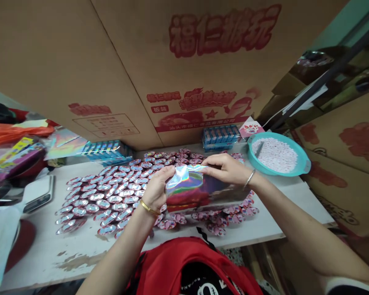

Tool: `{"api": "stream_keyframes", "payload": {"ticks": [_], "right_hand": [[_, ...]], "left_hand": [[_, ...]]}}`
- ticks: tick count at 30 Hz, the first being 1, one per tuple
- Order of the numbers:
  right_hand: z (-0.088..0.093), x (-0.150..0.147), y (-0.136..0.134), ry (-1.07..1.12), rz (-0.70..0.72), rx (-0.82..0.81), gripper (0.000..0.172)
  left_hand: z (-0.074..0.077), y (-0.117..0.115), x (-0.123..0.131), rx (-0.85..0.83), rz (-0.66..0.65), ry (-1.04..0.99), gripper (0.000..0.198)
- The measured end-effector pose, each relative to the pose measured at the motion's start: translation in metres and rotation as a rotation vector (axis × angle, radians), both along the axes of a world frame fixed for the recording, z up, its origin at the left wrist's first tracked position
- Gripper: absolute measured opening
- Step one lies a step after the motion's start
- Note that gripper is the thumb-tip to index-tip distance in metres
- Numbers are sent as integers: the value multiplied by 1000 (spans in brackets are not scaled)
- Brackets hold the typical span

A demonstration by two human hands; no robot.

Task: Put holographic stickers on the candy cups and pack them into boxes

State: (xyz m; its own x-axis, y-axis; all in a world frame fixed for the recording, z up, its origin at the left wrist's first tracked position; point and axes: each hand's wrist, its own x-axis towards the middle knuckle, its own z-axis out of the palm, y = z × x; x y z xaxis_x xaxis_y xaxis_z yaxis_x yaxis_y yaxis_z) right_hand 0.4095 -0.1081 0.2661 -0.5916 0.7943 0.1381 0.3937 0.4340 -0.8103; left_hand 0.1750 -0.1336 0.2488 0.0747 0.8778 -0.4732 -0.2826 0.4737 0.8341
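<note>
Over the table I hold a shiny holographic cardboard piece (190, 192), tilted, with a folded silvery edge along its top. My left hand (159, 184) grips its left end, the thumb lying on the upper corner. My right hand (227, 170) is closed at the top edge, with thumb and fingers pinching the silvery fold. Beneath and around the piece stand many small oval pink-and-silver packs (119, 198) in close rows. Those directly under the piece are hidden by it.
A turquoise basin (305, 164) of small white pieces stands at the right with a scoop in it. Two blue boxed sets, one left (107, 151) and one right (221, 137), sit before large cartons (159, 73). A white scale (38, 192) lies left on the white table (46, 250).
</note>
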Motion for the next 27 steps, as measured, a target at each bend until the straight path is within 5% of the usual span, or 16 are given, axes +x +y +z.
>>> {"api": "stream_keyframes", "payload": {"ticks": [3, 6, 11, 13, 15, 18, 24, 27], "right_hand": [[-22, 13, 21, 46, 47, -261, 45], [-53, 17, 44, 51, 47, -397, 49], [-112, -1, 77, 78, 34, -441, 51], [-132, -12, 87, 86, 40, -420, 50], [-149, -19, 94, 84, 32, -390, 50], [-169, -18, 103, 34, 18, -359, 49], [-199, 10, 119, -143, -20, -373, 48], [-206, 11, 125, -231, -77, -306, 45]], "left_hand": [[-21, 18, -4, -166, -75, -67, 23], [-42, 42, -11, -165, -181, 78, 24], [-75, 83, -9, 452, -274, 856, 48], [-90, 95, 0, 652, -416, 994, 49], [-107, 105, 9, 678, -577, 959, 35], [-134, 120, 10, 589, -705, 801, 42], [-176, 144, -9, 356, -673, 795, 41], [-191, 145, 4, 485, -619, 876, 31]]}}
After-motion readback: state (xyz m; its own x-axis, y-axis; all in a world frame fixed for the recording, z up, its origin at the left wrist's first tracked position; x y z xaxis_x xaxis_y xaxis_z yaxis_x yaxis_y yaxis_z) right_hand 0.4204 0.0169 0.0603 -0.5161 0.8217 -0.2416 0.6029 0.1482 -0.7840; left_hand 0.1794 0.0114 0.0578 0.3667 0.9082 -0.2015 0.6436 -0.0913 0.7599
